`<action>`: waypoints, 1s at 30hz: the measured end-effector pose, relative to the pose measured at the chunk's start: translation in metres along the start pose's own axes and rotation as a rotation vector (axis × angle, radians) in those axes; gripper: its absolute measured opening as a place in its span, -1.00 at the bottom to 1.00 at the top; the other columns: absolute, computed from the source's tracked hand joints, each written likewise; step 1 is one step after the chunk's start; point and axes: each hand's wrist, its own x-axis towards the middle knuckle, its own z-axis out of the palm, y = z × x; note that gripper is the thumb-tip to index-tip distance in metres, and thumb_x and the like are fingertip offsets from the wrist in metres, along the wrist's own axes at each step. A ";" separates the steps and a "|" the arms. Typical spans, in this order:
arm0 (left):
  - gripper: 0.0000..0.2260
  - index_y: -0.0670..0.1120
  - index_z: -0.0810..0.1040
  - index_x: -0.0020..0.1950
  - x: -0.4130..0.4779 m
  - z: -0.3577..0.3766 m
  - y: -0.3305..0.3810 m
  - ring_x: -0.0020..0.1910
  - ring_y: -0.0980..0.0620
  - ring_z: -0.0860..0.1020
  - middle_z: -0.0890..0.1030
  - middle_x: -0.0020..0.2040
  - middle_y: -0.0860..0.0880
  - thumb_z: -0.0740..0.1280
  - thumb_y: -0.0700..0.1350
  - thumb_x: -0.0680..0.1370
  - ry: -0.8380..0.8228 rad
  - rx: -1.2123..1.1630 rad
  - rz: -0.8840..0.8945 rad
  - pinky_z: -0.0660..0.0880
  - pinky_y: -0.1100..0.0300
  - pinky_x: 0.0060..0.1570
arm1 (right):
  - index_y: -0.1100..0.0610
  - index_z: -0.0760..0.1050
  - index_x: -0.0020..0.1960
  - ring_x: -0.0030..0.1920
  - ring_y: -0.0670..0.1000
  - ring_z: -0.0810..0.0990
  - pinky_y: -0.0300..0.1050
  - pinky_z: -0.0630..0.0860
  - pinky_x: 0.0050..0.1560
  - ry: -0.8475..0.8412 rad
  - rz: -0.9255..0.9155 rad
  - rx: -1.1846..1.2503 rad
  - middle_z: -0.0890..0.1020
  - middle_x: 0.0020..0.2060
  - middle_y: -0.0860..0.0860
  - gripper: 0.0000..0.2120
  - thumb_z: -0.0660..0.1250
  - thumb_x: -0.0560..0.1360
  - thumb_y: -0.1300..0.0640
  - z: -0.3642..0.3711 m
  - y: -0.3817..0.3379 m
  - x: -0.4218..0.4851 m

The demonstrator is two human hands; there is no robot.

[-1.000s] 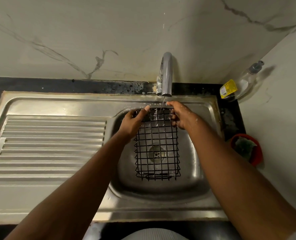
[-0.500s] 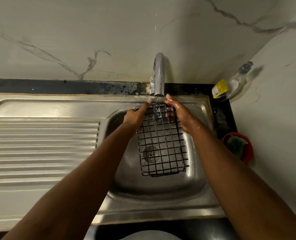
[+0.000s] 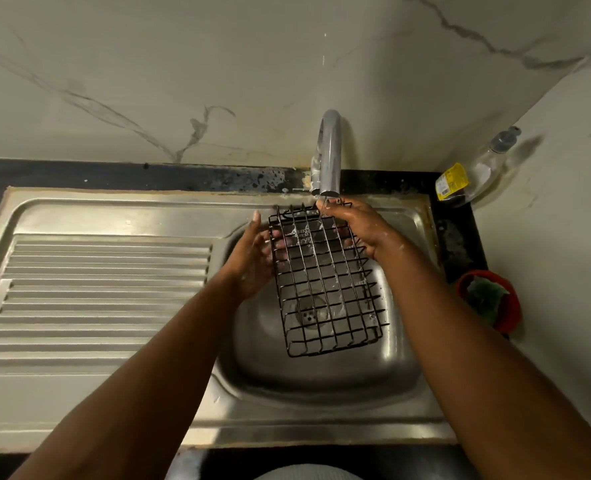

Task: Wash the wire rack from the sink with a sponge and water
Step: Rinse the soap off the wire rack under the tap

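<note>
**Rack under the tap, sponge out of reach**

The wire rack (image 3: 325, 282) hangs over the sink (image 3: 321, 379) basin, tilted, its far end lifted right up beneath the faucet (image 3: 330, 150) and its near end dipping above the drain (image 3: 309, 315). It does not seem to rest on the steel anywhere.

The right hand (image 3: 360, 223) has the far right corner, fingers curled round the wires and thumb pressed on top just under the spout. The left hand (image 3: 252, 261) lies along the rack's left edge. Its fingers run fairly straight and close together beneath the mesh, where they show through the bars, and the thumb stands up clear of the frame. It props the rack rather than clamping it.

A thin trickle seems to fall onto the far bars, and a few suds cling there.

This looks like rinsing. To do it well, I would draw the rack slowly through the stream so each row of bars passes under it, since the water only reaches the far end now. Then I would turn it over for the underside. One firm grip ought to stay on throughout, because wet wire slips. The left fingers could rub the crossings where foam collects.

The green sponge (image 3: 484, 296) sits in its red holder (image 3: 508, 306) on the counter to the right, well apart from both hands, with a soap bottle (image 3: 477, 171) in the far corner. If any bars are dirty, the left hand is the freer one to fetch it.
</note>
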 end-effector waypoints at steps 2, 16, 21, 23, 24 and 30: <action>-0.37 -0.13 0.54 0.25 -0.004 0.003 -0.012 -0.01 -0.11 0.62 0.61 0.03 -0.13 0.12 0.41 0.61 0.000 0.025 -0.052 0.50 0.00 0.06 | -0.15 0.61 0.28 0.19 -0.03 0.54 0.10 0.48 0.19 -0.002 0.021 -0.039 0.61 0.28 -0.08 -0.46 0.48 0.39 -0.37 0.002 -0.001 -0.001; -0.41 -0.08 0.56 0.10 -0.006 0.036 -0.016 -0.01 -0.08 0.51 0.58 0.09 -0.16 0.20 0.44 0.56 0.194 0.298 -0.156 0.46 0.08 -0.04 | 0.04 0.58 0.27 0.17 0.06 0.56 0.02 0.50 0.14 0.320 0.176 0.105 0.60 0.22 -0.02 -0.48 0.33 0.50 -0.31 -0.019 0.017 -0.011; -0.31 -0.15 0.51 0.40 -0.004 0.040 -0.021 -0.11 -0.04 0.53 0.58 0.08 -0.16 0.19 0.41 0.60 0.233 0.334 -0.139 0.45 0.12 -0.19 | 0.13 0.44 0.44 0.18 0.14 0.62 0.01 0.53 0.21 0.666 -0.309 -0.713 0.63 0.23 0.11 -0.59 0.28 0.65 -0.01 0.001 0.027 -0.001; -0.31 -0.12 0.48 0.48 -0.006 0.040 -0.021 -0.09 -0.01 0.53 0.58 0.22 -0.19 0.16 0.40 0.61 0.226 0.355 -0.106 0.44 0.13 -0.19 | 0.10 0.26 0.59 0.51 0.23 0.38 0.30 0.14 0.55 0.503 -0.287 -0.960 0.44 0.49 0.17 -0.39 0.06 0.68 -0.24 0.030 0.023 -0.002; -0.30 -0.11 0.44 0.52 -0.006 0.040 -0.021 -0.08 0.02 0.52 0.55 0.33 -0.20 0.14 0.40 0.62 0.221 0.373 -0.086 0.43 0.13 -0.19 | 0.12 0.16 0.64 0.62 0.23 0.17 0.31 -0.12 0.57 0.449 -0.237 -1.039 0.27 0.59 0.20 -0.23 -0.07 0.64 -0.39 0.043 0.020 -0.004; -0.54 -0.08 0.64 0.19 -0.014 0.026 -0.013 0.21 -0.12 0.60 0.64 0.27 -0.20 0.12 0.23 0.72 0.272 0.297 -0.018 0.55 0.02 0.22 | 0.17 -0.24 0.68 0.64 0.20 -0.30 0.23 -0.22 0.63 0.216 -0.332 -1.087 -0.21 0.65 0.20 -0.19 -0.13 0.66 -0.34 0.101 0.010 -0.043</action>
